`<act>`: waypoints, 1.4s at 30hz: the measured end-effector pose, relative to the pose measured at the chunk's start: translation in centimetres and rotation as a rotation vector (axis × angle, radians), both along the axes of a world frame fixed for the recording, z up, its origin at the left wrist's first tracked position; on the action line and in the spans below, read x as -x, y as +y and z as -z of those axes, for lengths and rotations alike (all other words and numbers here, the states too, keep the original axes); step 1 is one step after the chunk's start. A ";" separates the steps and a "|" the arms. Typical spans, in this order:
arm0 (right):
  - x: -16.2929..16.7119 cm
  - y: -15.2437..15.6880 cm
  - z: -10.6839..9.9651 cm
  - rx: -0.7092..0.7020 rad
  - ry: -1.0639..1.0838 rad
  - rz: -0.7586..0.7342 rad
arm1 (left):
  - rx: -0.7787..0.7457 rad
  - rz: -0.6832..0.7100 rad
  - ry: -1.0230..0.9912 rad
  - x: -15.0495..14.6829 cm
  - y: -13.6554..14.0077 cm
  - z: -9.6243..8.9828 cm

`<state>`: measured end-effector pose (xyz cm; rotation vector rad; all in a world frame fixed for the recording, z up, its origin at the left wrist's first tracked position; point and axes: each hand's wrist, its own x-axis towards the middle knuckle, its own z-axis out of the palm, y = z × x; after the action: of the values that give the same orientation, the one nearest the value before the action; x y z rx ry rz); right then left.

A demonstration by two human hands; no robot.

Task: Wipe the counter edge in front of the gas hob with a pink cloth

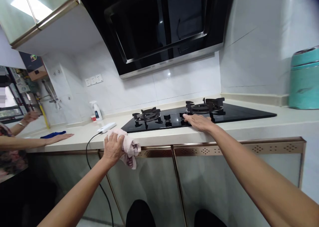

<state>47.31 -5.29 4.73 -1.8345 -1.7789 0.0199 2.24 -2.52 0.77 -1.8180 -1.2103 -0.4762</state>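
Note:
My left hand (112, 148) grips a crumpled pale pink cloth (129, 144) at the front edge of the counter, and part of the cloth hangs down over the edge. Over the front of the black gas stove (249, 114) lies my right hand (199, 122), palm down with its fingers stretched out. Its tip is beside a control knob (181, 115) that it partly hides; I cannot tell whether they touch. Another knob (167, 118) sits further left, between the left burner (147, 115) and the right burner (205, 106).
A white device (107, 127) with a black cable (87, 154) lies left of the stove. Behind it stand a spray bottle (96, 110) and a small red-and-white box (93, 118). Another person's hand (59, 138) rests near a blue cloth (53, 134). A range hood (159, 27) hangs above; a teal container (304, 79) stands right.

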 end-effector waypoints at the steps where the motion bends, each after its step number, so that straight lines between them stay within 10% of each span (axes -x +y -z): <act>1: 0.0 0.0 0.0 0.002 -0.003 0.000 | 0.000 0.008 -0.013 -0.9 -0.2 0.1; 23: 0.0 -0.1 0.3 0.000 -0.041 0.037 | 0.093 0.480 0.052 -24.9 -5.8 -0.4; 29: -0.5 -0.3 0.3 -0.016 0.014 -0.020 | 0.140 0.572 0.107 -26.8 -5.5 -1.5; 34: -1.3 -0.1 1.1 -0.317 0.237 -0.125 | 0.164 0.589 0.060 -26.8 -4.9 -1.2; 42: 4.7 -3.1 1.6 -0.390 0.314 -0.320 | 0.157 0.650 0.007 -25.1 -4.5 -0.2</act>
<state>42.58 -8.39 3.09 -1.1933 -1.6906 0.0750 27.37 -7.00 0.93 -2.3392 -0.6374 -0.7457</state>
